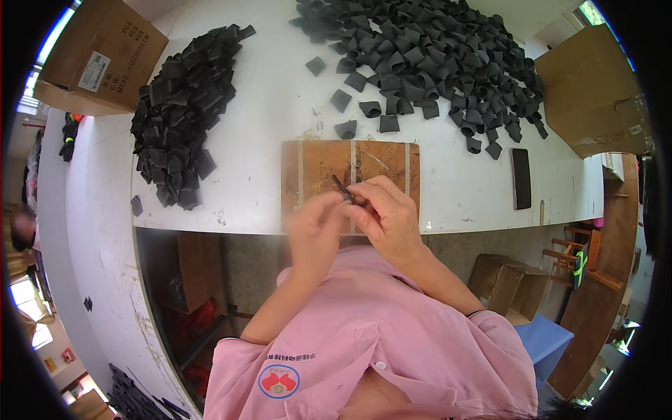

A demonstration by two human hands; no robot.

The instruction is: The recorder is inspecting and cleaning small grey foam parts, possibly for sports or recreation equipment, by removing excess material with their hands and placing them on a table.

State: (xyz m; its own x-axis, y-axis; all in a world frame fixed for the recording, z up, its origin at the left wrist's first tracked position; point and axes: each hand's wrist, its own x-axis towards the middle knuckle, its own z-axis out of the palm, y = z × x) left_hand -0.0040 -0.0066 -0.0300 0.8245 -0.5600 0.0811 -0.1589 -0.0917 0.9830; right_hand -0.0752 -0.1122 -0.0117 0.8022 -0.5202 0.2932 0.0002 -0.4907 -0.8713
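Note:
My right hand (389, 213) is closed, thumb and fingers pinching a small dark strip-like piece (340, 185) that juts up toward the far left. Close beside it, my left hand (313, 222) has its fingertips near the same piece; motion smears them, so their grip does not show. Both hands are above the near half of a worn brown wooden board (294, 161) with pale stripes. Beyond the board lie a few loose black tube-like pieces (346, 129), some with open ends facing me.
A heap of flat black pieces (178, 115) covers the table's left side. A larger heap of black tube-like pieces (420, 59) spreads across the far right. Cardboard boxes stand at the left (112, 59) and right (595, 91). A dark phone (521, 178) lies near the right end.

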